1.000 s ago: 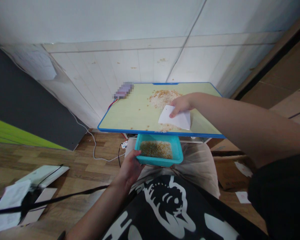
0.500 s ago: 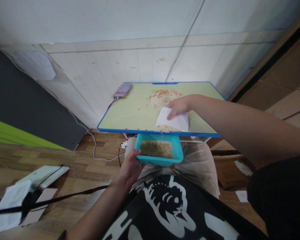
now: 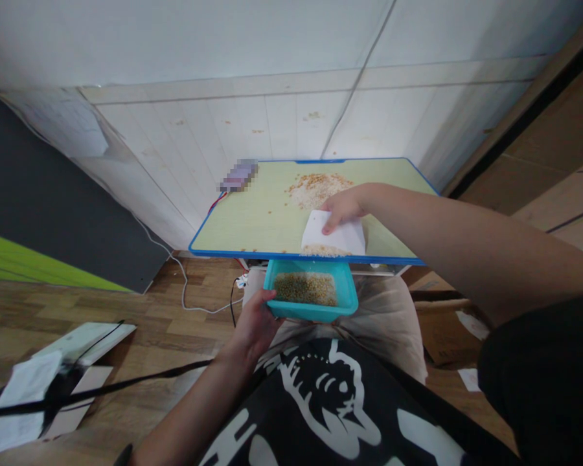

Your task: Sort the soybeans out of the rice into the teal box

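Observation:
My left hand (image 3: 258, 321) grips the left side of a turquoise plastic tray (image 3: 315, 315), its thumb over the rim. Mixed yellow and pale grains (image 3: 305, 289) cover the tray's bottom. The tray sits over my lap, just below the front edge of a small table (image 3: 238, 226). On the tabletop my right hand (image 3: 342, 210) is closed on a white scraper (image 3: 331, 236), held flat near that edge. A strip of pale, rice-like grains (image 3: 323, 250) lies along the scraper's front edge, above the tray. Behind the hand spreads a pile of white and orange-yellow grains (image 3: 318, 189).
A pixelated purple object (image 3: 239, 176) with a red cord lies at the table's back left corner. The white wall (image 3: 199, 123) stands right behind the table. Cardboard boxes (image 3: 454, 336) are at the right. Papers (image 3: 24, 388) and a white cable (image 3: 184, 285) lie on the floor at left.
The scraper has shifted slightly toward the table's front edge and left. Fewer grains are falling over the edge now. The left hand and tray have moved slightly right.

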